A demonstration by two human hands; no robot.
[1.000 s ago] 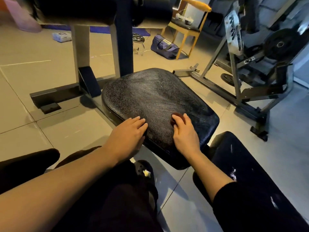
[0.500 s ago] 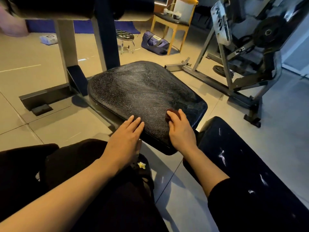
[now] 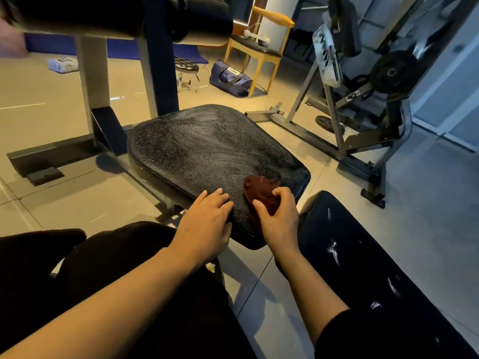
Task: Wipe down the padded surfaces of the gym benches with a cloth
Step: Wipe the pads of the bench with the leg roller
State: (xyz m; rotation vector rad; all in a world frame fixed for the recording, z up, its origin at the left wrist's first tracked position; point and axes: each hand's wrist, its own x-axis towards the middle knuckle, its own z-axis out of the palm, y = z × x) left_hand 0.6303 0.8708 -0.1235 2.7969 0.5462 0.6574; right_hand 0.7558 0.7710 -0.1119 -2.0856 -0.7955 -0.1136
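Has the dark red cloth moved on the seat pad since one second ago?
Yes. The cloth now lies more uncovered, spread toward the seat pad's right edge, as the right hand pinches it instead of covering it.

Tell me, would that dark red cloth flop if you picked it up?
Probably floppy: the cloth is bunched and creased under the right hand, so it likely droops. It seems light, since curled fingertips gather it. It may slide easily on the smooth seat pad.
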